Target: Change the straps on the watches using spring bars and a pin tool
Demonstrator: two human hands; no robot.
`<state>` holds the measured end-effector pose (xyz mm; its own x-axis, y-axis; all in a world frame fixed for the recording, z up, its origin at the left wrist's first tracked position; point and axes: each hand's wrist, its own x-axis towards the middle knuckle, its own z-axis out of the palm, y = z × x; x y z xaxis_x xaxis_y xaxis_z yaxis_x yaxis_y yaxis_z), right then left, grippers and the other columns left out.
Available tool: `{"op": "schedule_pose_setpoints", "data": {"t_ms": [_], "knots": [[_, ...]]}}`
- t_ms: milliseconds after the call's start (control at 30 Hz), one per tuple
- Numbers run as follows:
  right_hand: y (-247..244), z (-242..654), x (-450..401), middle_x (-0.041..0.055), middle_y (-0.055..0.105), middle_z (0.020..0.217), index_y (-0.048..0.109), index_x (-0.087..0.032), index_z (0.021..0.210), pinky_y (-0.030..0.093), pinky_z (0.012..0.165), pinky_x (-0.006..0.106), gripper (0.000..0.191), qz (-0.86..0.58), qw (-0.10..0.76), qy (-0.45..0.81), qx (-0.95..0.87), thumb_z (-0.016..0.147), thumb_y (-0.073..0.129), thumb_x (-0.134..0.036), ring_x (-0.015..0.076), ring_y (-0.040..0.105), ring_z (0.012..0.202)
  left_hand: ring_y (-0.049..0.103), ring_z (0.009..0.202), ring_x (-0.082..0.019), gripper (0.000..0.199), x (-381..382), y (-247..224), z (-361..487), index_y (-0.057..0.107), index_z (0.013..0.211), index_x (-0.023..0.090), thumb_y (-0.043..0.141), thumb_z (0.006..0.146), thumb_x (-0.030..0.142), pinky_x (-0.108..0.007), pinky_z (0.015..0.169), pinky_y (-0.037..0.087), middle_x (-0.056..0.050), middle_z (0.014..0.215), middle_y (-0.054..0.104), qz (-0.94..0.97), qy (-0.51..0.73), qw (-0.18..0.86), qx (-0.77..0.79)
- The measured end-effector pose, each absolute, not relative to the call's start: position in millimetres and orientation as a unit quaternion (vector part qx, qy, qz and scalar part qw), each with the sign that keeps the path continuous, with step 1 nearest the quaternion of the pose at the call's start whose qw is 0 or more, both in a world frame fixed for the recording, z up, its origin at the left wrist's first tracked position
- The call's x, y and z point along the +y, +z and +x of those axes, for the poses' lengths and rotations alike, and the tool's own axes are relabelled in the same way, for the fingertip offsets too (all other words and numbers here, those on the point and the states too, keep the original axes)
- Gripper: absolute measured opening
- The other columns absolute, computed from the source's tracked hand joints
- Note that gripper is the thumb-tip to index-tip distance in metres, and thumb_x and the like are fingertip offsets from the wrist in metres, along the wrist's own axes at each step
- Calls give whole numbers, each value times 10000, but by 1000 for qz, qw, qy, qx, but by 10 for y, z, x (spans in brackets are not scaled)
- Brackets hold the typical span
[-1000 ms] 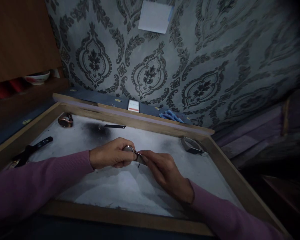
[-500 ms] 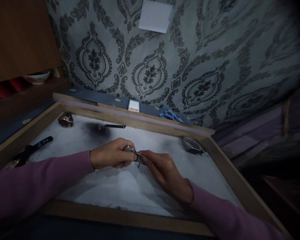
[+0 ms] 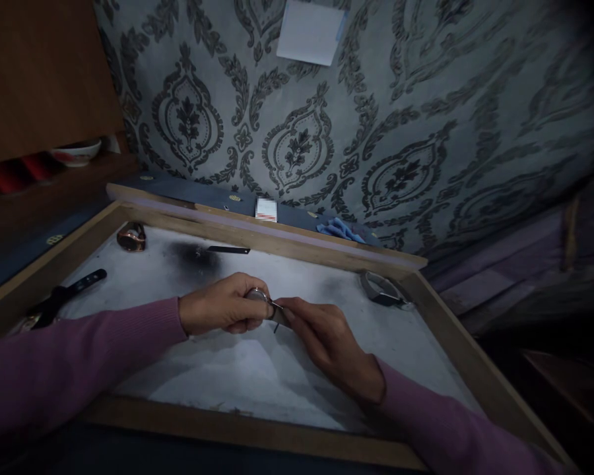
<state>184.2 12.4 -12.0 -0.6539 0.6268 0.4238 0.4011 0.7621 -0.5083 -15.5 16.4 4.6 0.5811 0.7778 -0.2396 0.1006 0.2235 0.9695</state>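
Your left hand [image 3: 222,305] is clamped around a round, silver-rimmed metal watch [image 3: 256,295], over the white-floored tray with wooden sides [image 3: 237,429], so that's the nearer hand. Your right hand [image 3: 334,336] has its fingertips pinched on what looks like a flat, dull grey strap [image 3: 280,316]. There's also a thin, shiny metal sliver [image 3: 277,305] right there; can't tell if it's a tool or part of the watch, tbh. The strap's long axis runs roughly 10 to 4 o'clock between your hands. From your right fingertips, the watch sits just beside them, around 10 o'clock.
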Motion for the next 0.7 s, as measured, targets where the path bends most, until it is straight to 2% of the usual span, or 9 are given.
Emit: {"op": "schedule_pose_setpoints", "data": {"t_ms": [700], "knots": [[-130, 1847, 127, -5, 585, 614, 624, -129, 1009, 386, 490, 200, 233, -299, 292, 197, -887, 967, 403, -189, 89, 511, 486, 309, 349, -37, 120, 172, -6, -159, 475, 656, 174, 551, 692, 259, -176, 341, 151, 86, 439, 428, 570, 257, 684, 374]]}}
